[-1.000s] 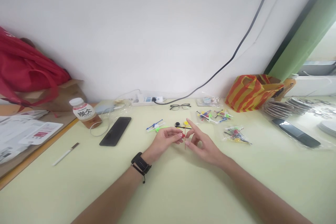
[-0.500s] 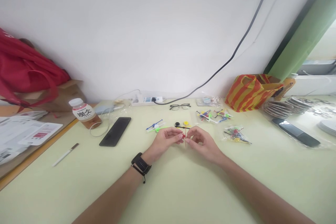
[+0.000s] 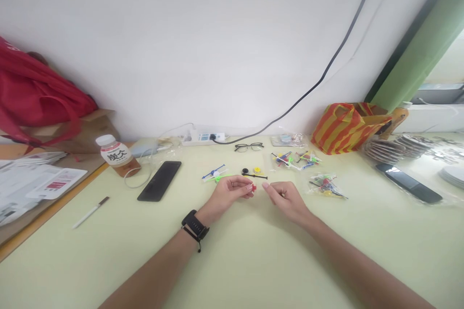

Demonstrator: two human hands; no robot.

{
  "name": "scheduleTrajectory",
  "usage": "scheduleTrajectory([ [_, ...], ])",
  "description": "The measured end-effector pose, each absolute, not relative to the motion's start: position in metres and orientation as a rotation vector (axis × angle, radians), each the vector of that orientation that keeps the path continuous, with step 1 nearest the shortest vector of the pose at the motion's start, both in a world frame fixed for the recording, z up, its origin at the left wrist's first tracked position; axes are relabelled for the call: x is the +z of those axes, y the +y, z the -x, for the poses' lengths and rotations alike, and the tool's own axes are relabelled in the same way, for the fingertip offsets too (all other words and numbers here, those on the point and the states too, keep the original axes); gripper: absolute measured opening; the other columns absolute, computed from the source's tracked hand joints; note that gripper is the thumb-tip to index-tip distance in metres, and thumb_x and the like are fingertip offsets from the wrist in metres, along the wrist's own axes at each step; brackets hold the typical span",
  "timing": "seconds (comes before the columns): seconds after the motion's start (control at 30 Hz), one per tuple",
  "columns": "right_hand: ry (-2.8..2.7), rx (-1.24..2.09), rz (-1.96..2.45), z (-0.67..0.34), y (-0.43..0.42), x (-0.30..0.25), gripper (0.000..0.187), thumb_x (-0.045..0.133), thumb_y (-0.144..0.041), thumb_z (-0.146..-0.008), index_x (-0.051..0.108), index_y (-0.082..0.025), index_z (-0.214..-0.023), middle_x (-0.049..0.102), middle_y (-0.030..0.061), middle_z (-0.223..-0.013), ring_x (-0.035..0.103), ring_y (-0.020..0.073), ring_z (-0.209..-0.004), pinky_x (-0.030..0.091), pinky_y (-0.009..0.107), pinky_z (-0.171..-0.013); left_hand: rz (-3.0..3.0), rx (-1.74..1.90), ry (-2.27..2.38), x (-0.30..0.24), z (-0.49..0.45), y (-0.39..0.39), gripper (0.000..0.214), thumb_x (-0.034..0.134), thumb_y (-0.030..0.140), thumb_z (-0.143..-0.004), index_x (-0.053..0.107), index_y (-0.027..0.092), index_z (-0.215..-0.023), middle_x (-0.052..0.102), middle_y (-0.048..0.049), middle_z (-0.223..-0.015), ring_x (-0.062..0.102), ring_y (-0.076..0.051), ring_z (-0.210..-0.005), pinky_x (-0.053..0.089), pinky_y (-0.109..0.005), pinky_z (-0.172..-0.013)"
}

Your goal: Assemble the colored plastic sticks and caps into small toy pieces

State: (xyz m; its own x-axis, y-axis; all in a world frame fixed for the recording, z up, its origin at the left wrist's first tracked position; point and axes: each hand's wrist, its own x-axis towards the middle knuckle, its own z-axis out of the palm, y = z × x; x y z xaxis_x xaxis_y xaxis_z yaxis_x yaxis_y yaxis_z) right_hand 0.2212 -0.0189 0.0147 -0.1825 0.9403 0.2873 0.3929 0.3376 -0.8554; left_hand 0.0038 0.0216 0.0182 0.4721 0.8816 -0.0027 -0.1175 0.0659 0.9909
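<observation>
My left hand (image 3: 228,196), with a black watch on its wrist, pinches a small red plastic piece (image 3: 254,187) between thumb and fingertips above the table. My right hand (image 3: 289,201) is a short gap to the right of it, fingers curled in and thumb pressed along them; whatever they hold is hidden. Just beyond the hands lie a black plastic rod (image 3: 259,176), a small black disc (image 3: 245,171) and a yellow disc (image 3: 257,170). Blue and green rods with a white disc (image 3: 216,174) lie behind my left hand.
Bags of colourful plastic parts (image 3: 326,186) lie to the right, near a phone-like black device (image 3: 408,182). Eyeglasses (image 3: 249,147) and a power strip (image 3: 203,139) are near the wall. On the left are a black phone (image 3: 159,181), a drink bottle (image 3: 118,157) and a pen (image 3: 90,212).
My right hand has drawn away to the right from the red piece, its fingers curling in. The thin reddish stick seen upright at its fingertips no longer shows. My left hand stays in place.
</observation>
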Motion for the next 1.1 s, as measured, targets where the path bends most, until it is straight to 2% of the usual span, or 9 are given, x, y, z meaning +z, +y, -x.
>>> scheduleTrajectory([
  [0.03, -1.743, 0.797, 1.205, -0.222, -0.018, 0.014, 0.063, 0.047, -0.055, -0.101, 0.039, -0.02, -0.049, 0.033, -0.0022, -0.053, 0.035, 0.0117, -0.051, 0.031, 0.029, -0.053, -1.284, 0.877, 0.77, 0.018, -0.004, 0.022, 0.037, 0.087, 0.039, -0.078, 0.076, 0.013, -0.102, 0.078, -0.0113, -0.096, 0.073, -0.02, -0.083, 0.058, -0.033, -0.082],
  [0.1, -1.722, 0.816, 1.207, -0.223, -0.016, 0.014, 0.06, 0.048, -0.056, -0.1, 0.036, -0.021, -0.053, 0.034, -0.0025, -0.054, 0.034, 0.0118, -0.053, 0.029, 0.029, -0.053, -1.282, 0.878, 0.774, 0.018, -0.004, 0.021, 0.036, 0.087, 0.039, -0.078, 0.076, 0.013, -0.102, 0.078, -0.0113, -0.096, 0.073, -0.02, -0.083, 0.058, -0.033, -0.082],
  [0.3, -1.672, 0.994, 1.134, -0.217, -0.022, 0.023, 0.034, 0.062, -0.054, -0.094, 0.06, -0.022, -0.083, 0.064, 0.001, -0.078, 0.053, 0.0148, -0.064, 0.042, 0.028, -0.059, -1.28, 0.887, 0.777, 0.021, -0.006, 0.02, 0.037, 0.088, 0.04, -0.076, 0.076, 0.013, -0.099, 0.077, -0.0101, -0.092, 0.073, -0.02, -0.082, 0.058, -0.033, -0.082],
  [0.47, -1.711, 1.064, 1.078, -0.214, -0.026, 0.027, 0.03, 0.061, -0.053, -0.095, 0.066, -0.024, -0.097, 0.072, 0.0046, -0.094, 0.063, 0.0179, -0.073, 0.05, 0.031, -0.065, -1.326, 0.877, 0.757, 0.025, -0.006, 0.016, 0.038, 0.086, 0.041, -0.078, 0.075, 0.014, -0.102, 0.077, -0.0103, -0.093, 0.073, -0.021, -0.083, 0.058, -0.035, -0.083],
  [0.63, -1.749, 0.991, 1.118, -0.217, -0.022, 0.022, 0.029, 0.058, -0.051, -0.097, 0.067, -0.024, -0.099, 0.073, 0.005, -0.095, 0.064, 0.0189, -0.075, 0.051, 0.032, -0.067, -1.37, 0.869, 0.777, 0.024, -0.006, 0.017, 0.043, 0.082, 0.043, -0.082, 0.073, 0.018, -0.116, 0.078, -0.0097, -0.096, 0.073, -0.022, -0.089, 0.057, -0.036, -0.089],
  [0.77, -1.769, 0.617, 1.279, -0.223, -0.013, 0.006, 0.022, 0.058, -0.041, -0.096, 0.067, -0.024, -0.106, 0.07, 0.0068, -0.096, 0.064, 0.0231, -0.086, 0.053, 0.037, -0.078, -1.251, 0.884, 0.789, 0.019, -0.006, 0.023, 0.038, 0.075, 0.05, -0.086, 0.073, 0.016, -0.102, 0.076, -0.0109, -0.102, 0.074, -0.023, -0.089, 0.056, -0.037, -0.087],
  [0.9, -1.871, 0.366, 1.357, -0.229, -0.008, -0.008, 0.033, 0.053, -0.03, -0.096, 0.064, -0.026, -0.127, 0.066, 0.0101, -0.115, 0.058, 0.0287, -0.111, 0.049, 0.046, -0.097, -1.197, 0.893, 0.794, 0.018, -0.006, 0.025, 0.051, 0.059, 0.064, -0.091, 0.069, 0.014, -0.087, 0.074, -0.0121, -0.089, 0.072, -0.023, -0.08, 0.056, -0.036, -0.078],
  [1.03, -2.041, 0.29, 1.42, -0.229, -0.01, -0.013, 0.046, 0.046, -0.022, -0.097, 0.056, -0.028, -0.142, 0.061, 0.0106, -0.121, 0.056, 0.0289, -0.111, 0.049, 0.046, -0.098, -1.48, 0.892, 0.923, 0.019, -0.008, 0.016, 0.038, 0.078, 0.051, -0.081, 0.064, 0.017, -0.083, 0.068, -0.0028, -0.073, 0.065, -0.016, -0.067, 0.05, -0.027, -0.064],
  [1.1, -2.099, 0.263, 1.457, -0.227, -0.012, -0.013, 0.043, 0.047, -0.022, -0.096, 0.059, -0.028, -0.137, 0.059, 0.0113, -0.122, 0.055, 0.0296, -0.11, 0.048, 0.047, -0.097, -1.649, 0.9, 0.944, 0.018, -0.01, 0.011, 0.031, 0.076, 0.046, -0.084, 0.065, 0.017, -0.083, 0.065, -0.0008, -0.071, 0.061, -0.015, -0.065, 0.047, -0.026, -0.062],
])
